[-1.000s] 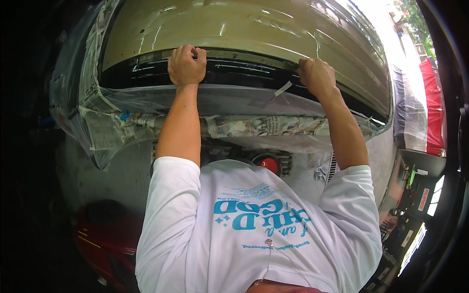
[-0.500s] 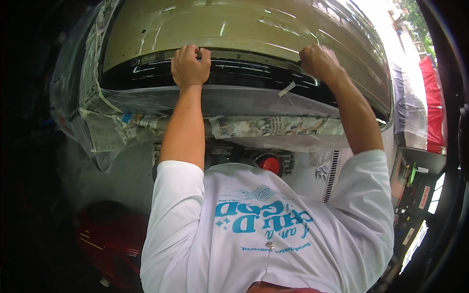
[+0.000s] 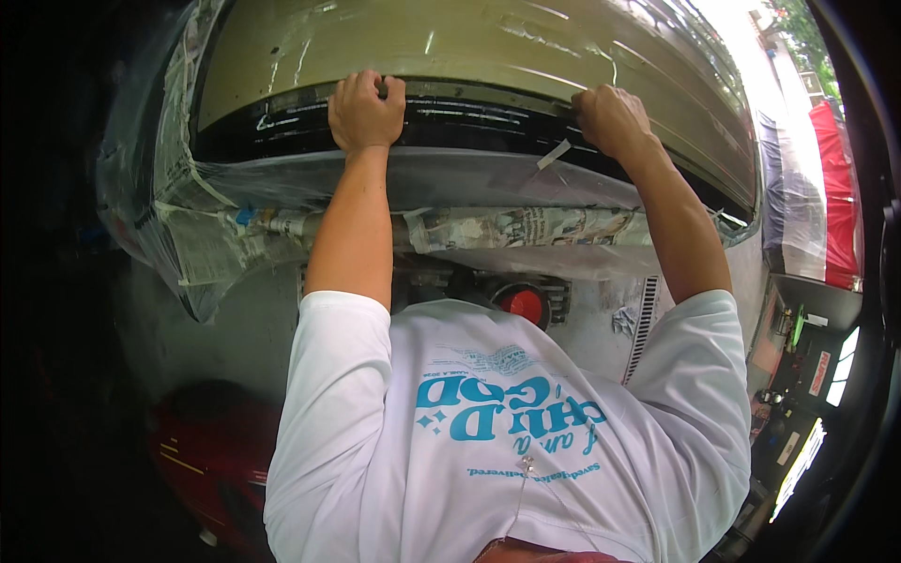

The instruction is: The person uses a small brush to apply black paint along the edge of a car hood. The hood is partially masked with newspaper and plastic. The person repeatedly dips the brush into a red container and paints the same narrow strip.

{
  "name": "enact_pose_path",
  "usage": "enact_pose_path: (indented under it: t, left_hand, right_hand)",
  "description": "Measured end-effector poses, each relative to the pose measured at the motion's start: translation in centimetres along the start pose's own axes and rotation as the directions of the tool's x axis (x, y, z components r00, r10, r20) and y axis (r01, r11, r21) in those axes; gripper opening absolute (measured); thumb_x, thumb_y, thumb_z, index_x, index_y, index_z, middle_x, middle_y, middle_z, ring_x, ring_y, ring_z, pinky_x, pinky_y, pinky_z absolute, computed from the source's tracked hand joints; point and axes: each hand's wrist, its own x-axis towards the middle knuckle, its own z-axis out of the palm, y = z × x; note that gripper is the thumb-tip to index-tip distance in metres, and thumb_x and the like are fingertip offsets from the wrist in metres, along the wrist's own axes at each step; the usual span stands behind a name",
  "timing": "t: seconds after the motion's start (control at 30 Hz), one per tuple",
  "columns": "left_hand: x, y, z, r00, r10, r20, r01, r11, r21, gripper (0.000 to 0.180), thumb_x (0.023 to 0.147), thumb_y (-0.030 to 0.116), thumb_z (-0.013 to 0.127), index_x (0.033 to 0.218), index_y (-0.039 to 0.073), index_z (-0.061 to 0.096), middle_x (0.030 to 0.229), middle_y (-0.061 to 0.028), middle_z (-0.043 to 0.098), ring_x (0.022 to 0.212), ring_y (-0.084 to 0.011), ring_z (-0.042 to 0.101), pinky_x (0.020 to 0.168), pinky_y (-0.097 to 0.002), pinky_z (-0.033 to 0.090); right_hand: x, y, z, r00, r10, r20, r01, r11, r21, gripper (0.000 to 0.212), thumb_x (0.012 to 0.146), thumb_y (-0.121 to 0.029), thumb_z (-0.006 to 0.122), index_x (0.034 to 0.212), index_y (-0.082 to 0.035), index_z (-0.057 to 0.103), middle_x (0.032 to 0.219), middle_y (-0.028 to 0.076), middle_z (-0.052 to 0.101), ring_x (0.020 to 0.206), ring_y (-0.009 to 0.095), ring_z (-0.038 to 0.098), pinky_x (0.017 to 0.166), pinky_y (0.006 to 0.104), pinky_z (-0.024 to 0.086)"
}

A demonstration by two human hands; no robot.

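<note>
Dark red vehicle [image 3: 202,469], lower left, shadowed | round red disc [image 3: 522,304], low | crumpled scrap [image 3: 622,321] just beside slotted strip [image 3: 643,324] on grey floor [image 3: 589,345] | red-and-white sheeting [image 3: 838,188], right | greenery [image 3: 805,39], upper right

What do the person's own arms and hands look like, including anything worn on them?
Short, loose white fabric sleeves, the left one and right one, end above bare forearms. They belong to a white T-shirt with blue-green printing across the chest. The left hand and right hand are ungloved, and no watch shows on either wrist.
</note>
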Motion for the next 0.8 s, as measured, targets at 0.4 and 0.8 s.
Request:
enact_pose_path:
  t: [0.4, 0.8]
  left_hand:
    - [0.1, -0.1, 0.6, 0.999, -0.008, -0.041, 0.007, 1.0, -0.029, 0.018, 0.087, 0.03, 0.067, 0.081, 0.013, 0.068, 0.083, -0.0024, 0.065, 0.086, -0.0268, 0.064, 0.082, -0.043, 0.05]
    - [-0.6, 0.0, -0.3, 1.0, -0.011, -0.012, 0.01, 1.0, -0.026, 0.019, 0.088, 0.029, 0.067, 0.079, 0.012, 0.066, 0.08, -0.0021, 0.063, 0.084, -0.0269, 0.063, 0.08, -0.0431, 0.05]
  right_hand:
    - [-4.6, 1.6, 3.2, 0.967, 0.231, -0.104, -0.203, 0.952, 0.228, 0.023, 0.095, -0.023, 0.07, 0.114, -0.013, 0.075, 0.11, 0.014, 0.077, 0.102, 0.039, 0.074, 0.089, 0.0501, 0.059]
    - [-3.8, -0.7, 4.6, 0.968, 0.18, -0.173, -0.134, 0.959, 0.25, 0.018, 0.096, -0.024, 0.066, 0.107, -0.011, 0.073, 0.109, 0.013, 0.074, 0.101, 0.039, 0.072, 0.086, 0.0521, 0.058]
